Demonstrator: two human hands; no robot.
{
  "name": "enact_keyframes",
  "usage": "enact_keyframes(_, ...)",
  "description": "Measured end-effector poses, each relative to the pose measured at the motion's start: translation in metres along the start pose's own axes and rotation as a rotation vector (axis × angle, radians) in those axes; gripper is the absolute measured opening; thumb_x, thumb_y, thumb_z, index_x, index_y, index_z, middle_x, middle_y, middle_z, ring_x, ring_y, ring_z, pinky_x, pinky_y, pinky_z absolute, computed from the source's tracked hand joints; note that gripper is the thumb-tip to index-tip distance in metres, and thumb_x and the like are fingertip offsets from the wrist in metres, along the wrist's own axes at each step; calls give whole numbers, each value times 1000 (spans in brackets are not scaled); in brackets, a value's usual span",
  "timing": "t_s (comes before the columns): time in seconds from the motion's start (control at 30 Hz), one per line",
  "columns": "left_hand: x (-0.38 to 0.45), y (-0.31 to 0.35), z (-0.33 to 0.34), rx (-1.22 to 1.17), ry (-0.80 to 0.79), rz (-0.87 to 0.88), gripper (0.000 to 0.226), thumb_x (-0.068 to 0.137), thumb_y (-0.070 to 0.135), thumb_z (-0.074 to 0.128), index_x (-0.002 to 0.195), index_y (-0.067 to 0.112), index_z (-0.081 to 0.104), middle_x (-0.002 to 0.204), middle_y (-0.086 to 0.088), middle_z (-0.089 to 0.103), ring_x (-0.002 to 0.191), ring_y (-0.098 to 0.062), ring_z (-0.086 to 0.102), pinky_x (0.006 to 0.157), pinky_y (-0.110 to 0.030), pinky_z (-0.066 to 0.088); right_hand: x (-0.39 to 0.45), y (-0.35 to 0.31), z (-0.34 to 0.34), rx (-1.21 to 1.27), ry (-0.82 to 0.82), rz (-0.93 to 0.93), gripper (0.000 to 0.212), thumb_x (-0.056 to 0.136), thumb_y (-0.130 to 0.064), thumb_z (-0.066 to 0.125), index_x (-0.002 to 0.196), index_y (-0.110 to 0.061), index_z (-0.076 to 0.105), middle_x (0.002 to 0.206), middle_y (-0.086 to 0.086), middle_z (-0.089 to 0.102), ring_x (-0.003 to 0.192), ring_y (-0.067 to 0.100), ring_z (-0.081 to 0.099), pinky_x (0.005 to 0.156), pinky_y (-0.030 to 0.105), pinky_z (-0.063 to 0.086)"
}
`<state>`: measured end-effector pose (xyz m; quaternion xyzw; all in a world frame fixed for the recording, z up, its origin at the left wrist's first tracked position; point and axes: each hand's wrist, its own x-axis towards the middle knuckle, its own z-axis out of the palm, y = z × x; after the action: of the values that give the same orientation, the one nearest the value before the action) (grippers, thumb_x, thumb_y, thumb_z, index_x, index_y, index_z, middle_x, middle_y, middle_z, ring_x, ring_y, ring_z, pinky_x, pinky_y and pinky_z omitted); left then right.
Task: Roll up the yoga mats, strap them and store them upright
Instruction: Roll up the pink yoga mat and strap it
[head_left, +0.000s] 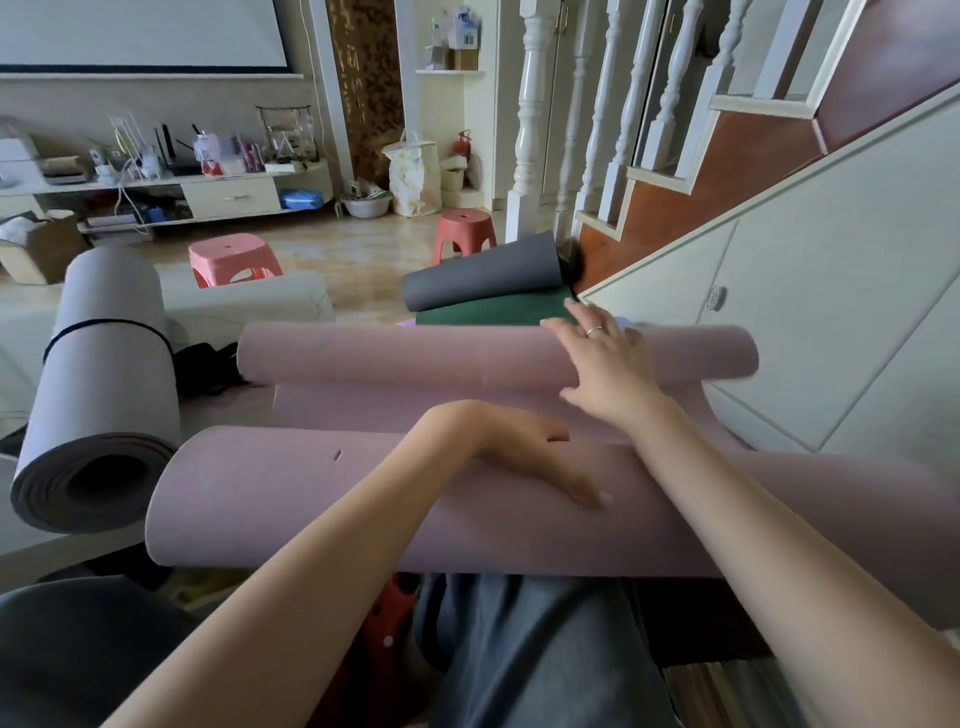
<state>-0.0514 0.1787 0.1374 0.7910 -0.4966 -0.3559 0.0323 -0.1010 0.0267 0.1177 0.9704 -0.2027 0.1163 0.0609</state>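
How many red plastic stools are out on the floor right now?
2. One stool stands left of centre behind the pale rolled mat; the other stool stands near the staircase post. More may be hidden.

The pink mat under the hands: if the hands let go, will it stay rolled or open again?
The pink mat has no strap, and both its ends curl loosely, so it probably springs open. It bends softly under the left hand, so likely floppy when lifted.

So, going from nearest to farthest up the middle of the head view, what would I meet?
Near pink mat roll under the left hand → far pink mat roll → dark green mat → grey curled mat → red plastic stool.
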Motion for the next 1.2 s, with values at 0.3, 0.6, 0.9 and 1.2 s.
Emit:
enact_keyframes(0.3,26,-16,-12,-103,-41,-14,87,58,82,63,127,30,60,126,11,58,110,-12,59,104,-38,43,42,-11,24,-225,-79,-139,105,75,-35,76,152,-38,4,153,9,16,137,30,26,104,59,30)
enact_keyframes(0.6,37,-8,-23,-144,159,217,51,74,56,74,121,41,61,114,15,58,105,-6,53,102,-31,41,64,-2,41,-228,-13,-168,78,83,-23,60,148,-29,16,149,9,23,129,32,32,108,52,21)
enact_keyframes(0.9,38,-15,-27,-223,139,255,45,80,44,75,123,44,63,120,11,65,110,-5,56,92,-19,39,54,10,43,192,-674,-172,75,99,-23,48,148,-55,0,160,-14,-16,148,22,-12,115,62,-3)
enact_keyframes(1.2,45,-26,-22,-348,129,300,40,78,38,78,117,36,69,117,8,66,107,-3,59,102,-25,42,71,-17,39,-114,-119,-298,71,93,-24,46,150,-43,9,151,8,24,126,32,39,100,50,37)
